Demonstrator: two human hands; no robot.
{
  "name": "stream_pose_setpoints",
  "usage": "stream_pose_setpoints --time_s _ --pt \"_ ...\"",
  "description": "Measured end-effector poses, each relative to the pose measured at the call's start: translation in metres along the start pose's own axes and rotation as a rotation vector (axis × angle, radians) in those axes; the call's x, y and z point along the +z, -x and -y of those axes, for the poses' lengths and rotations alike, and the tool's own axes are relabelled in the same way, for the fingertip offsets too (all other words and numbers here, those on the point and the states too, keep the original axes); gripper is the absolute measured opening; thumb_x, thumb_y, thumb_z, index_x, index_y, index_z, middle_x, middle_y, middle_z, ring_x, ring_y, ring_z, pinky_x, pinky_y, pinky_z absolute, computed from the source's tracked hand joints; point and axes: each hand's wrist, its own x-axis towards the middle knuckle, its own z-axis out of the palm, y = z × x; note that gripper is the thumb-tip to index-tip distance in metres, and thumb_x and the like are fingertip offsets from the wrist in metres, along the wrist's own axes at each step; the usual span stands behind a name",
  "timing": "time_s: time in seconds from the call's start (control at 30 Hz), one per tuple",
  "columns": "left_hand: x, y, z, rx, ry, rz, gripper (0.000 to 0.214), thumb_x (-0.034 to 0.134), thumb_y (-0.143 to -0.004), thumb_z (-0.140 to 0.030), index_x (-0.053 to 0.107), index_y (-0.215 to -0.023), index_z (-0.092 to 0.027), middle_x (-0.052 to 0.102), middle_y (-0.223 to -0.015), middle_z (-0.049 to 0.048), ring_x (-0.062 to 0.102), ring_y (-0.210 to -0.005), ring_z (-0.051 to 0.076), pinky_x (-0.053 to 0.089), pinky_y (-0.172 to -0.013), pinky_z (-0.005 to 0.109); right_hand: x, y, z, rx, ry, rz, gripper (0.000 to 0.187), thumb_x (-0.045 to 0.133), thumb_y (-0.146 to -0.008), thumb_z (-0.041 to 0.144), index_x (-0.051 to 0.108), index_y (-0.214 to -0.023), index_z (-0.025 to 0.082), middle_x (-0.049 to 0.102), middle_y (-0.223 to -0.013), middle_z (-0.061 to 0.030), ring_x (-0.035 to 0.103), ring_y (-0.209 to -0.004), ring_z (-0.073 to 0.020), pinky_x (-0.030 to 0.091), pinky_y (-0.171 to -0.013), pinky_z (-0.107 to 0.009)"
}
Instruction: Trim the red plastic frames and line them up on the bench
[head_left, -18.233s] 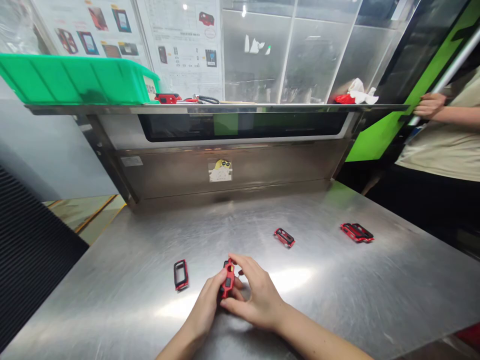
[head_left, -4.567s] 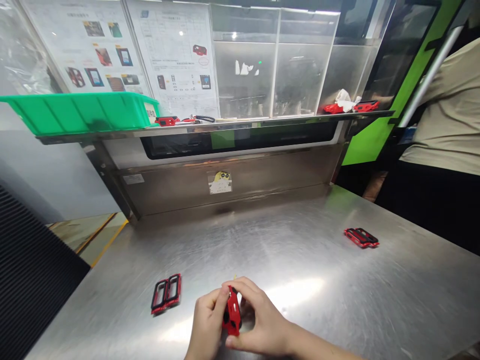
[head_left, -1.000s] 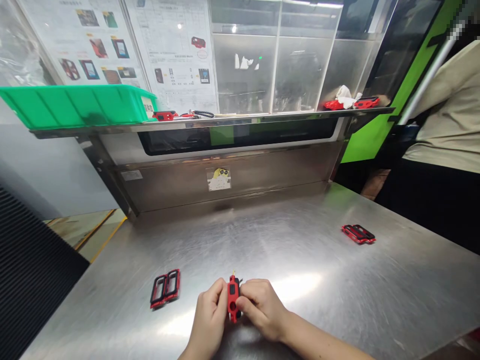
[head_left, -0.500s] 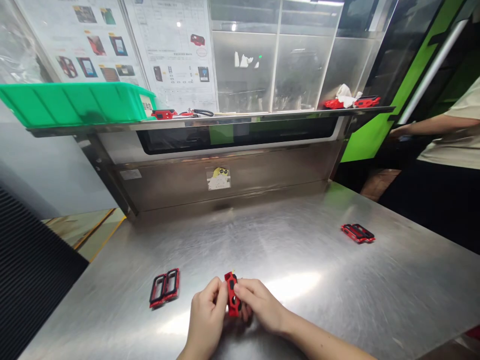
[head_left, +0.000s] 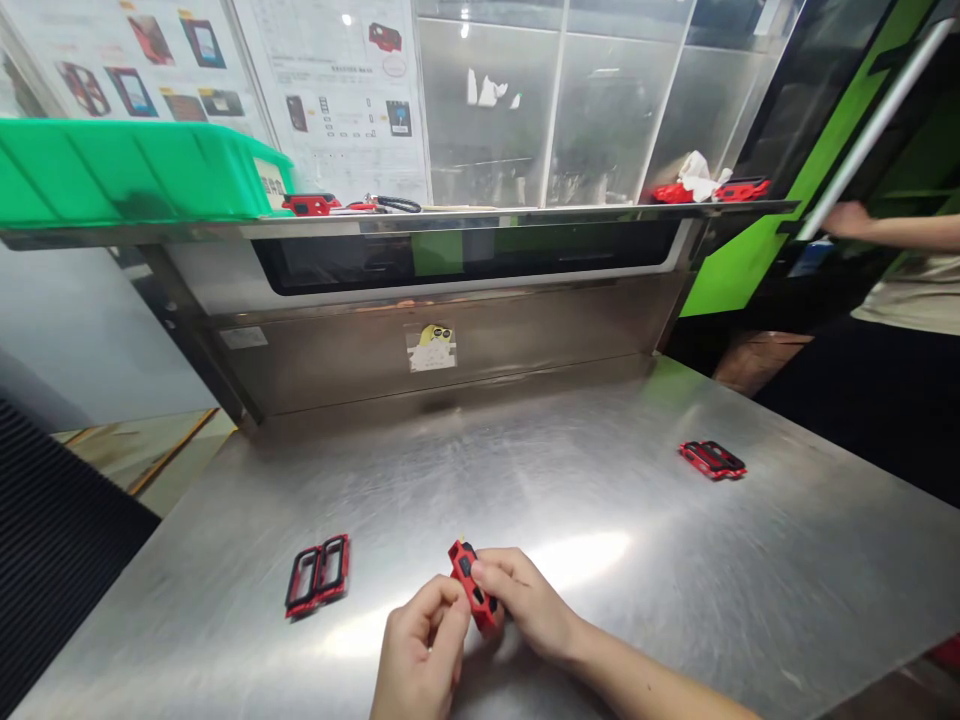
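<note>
A small red and black plastic part (head_left: pixel 471 590) is held low over the steel table (head_left: pixel 570 540). My right hand (head_left: pixel 525 610) pinches it from the right, fingers wrapped round its edge. My left hand (head_left: pixel 420 650) is curled just left of it, fingertips touching its lower end. Two red and black frames (head_left: pixel 317 574) lie side by side on the table to the left. Another pair of red and black parts (head_left: pixel 712 459) lies far off at the right.
A shelf (head_left: pixel 450 215) runs across the back with a green bin (head_left: pixel 135 175), a red tool (head_left: pixel 309 205) and red parts with white cloth (head_left: pixel 705 187). A person (head_left: pixel 900 290) stands at the right, hand on a bar.
The red part has tilted from upright to leaning left. My left hand has slid down toward its lower end. The person at the right has raised an arm to the bar.
</note>
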Motion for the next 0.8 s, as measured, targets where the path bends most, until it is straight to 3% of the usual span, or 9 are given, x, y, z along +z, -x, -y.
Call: stream_pose_setpoints --time_s 0.4,0.8 --pt "-0.0015 -0.0015 0.0013 -0.004 0.019 -0.023 0.040 0.061 -0.070 -0.054 0.056 -0.058 -0.017 0.031 -0.038 -0.0094 0.021 -0.031 0.004 0.014 -0.030 0.017 -0.0009 0.0000 -0.0005 0.010 0.016 -0.013 0.055 0.055 -0.075 0.065 0.050 -0.057 0.013 0.049 -0.047 -0.0004 0.043 -0.040 -0.0089 0.030 -0.039 -0.018" --pt "0.0011 -0.0027 -0.0077 -0.061 0.023 0.005 0.037 0.057 -0.073 -0.049 0.054 -0.056 -0.016 0.033 -0.033 -0.0097 0.020 -0.029 0.002 0.014 -0.031 0.015 -0.0006 -0.0050 -0.0049 0.136 -0.057 0.058 0.057 0.056 -0.069 0.068 0.051 -0.052 0.013 0.047 -0.041 0.0005 0.043 -0.035 -0.0096 0.032 -0.037 -0.018"
